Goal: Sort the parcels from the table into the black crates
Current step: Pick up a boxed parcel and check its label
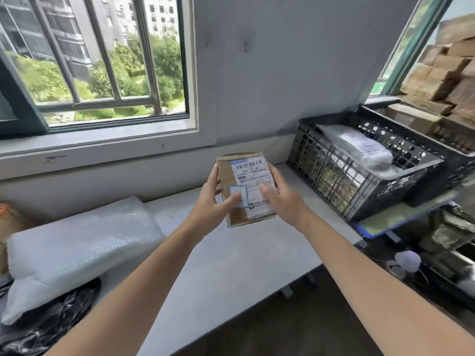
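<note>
Black crate [334,181] at rt holds a plastic-wrapped pkg [359,145], the rear crate [371,110] cardboard boxes [416,119]; your left hand [216,199] and right hand [280,196] both grip a labelled brown parcel [244,183], thumbs on top, above the table [231,265].

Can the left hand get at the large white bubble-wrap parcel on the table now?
Likely yes, once freed: the left hand holds the small brown cardboard parcel with the right hand, but the large white bubble-wrap parcel lies uncovered to its left.
</note>
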### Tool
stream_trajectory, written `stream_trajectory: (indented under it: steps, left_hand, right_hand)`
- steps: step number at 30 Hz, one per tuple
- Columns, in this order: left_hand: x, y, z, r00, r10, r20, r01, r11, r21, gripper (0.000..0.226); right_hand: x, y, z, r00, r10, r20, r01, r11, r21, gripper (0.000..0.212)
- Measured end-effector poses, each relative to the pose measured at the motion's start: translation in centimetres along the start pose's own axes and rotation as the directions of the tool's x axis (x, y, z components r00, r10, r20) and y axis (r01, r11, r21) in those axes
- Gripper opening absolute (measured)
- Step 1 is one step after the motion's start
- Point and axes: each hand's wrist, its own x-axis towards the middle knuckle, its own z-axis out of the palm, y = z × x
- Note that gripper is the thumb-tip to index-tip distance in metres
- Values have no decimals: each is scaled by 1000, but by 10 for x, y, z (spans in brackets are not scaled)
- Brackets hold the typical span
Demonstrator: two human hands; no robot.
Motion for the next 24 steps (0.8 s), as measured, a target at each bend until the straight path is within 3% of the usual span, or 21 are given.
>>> stream_trajectory:
  steps: [7, 11, 18, 24]
  left_hand:
    - [79, 71, 171, 990, 88, 111, -85, 996, -34, 62]
    - [126, 106, 258, 969, 132, 210, -131, 991, -17, 58]
    - [208, 125, 378, 950, 124, 287, -145, 988, 51, 62]
    - [293, 119, 464, 935, 102, 341, -157, 978, 137, 77]
  right_hand:
    - [8, 40, -191, 992, -61, -106, 46, 989, -139, 54]
    - [8, 62, -294, 984, -24, -175, 6, 995, -103, 52]
    - [24, 106, -420, 964, 65, -257, -94, 990, -103, 70]
    - [67, 154, -514, 951, 98, -292, -144, 980, -140, 70]
